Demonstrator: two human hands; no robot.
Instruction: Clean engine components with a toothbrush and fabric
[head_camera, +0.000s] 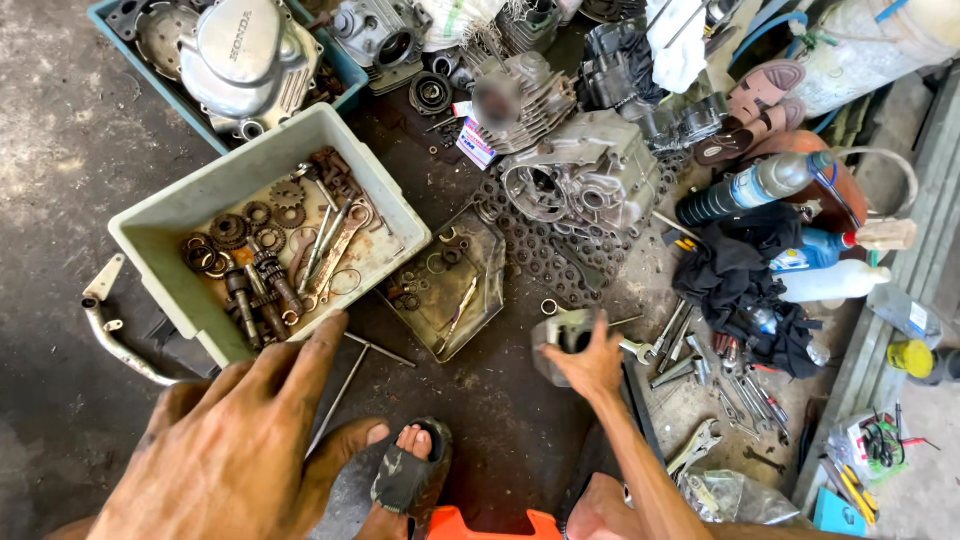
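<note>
Down on the oily floor (480, 400), parts crowd every side: a pale tub (200, 205) of rusty gears and shafts sits to the left, a flat tray (450, 285) of washers and clips lies just beside it, and a grey crankcase (585, 180) stands farther back beside a finned cylinder (530, 95). To the right, a spread of wrenches (690, 350) fans out next to a black rag (740, 275) and some bottles (760, 185). Now the right hand (592, 362) is out ahead, fingers curled around a small metal part (560, 335), a dull grey casting with a round bore, held just off the floor between the tray and the wrenches; its long axis is hard to tell under the fingers. The left hand (235, 450) looms close to the camera, greasy, fingers spread open and holding nothing, its fingertip at the tub's near corner. A thin T-handle (350, 385) lies on the floor just beside that hand, its long shaft running diagonally from near the sandalled foot (410, 470) up toward the tray, crossbar at the far end. A bent chrome lever (115, 335) lies left of the tub.
</note>
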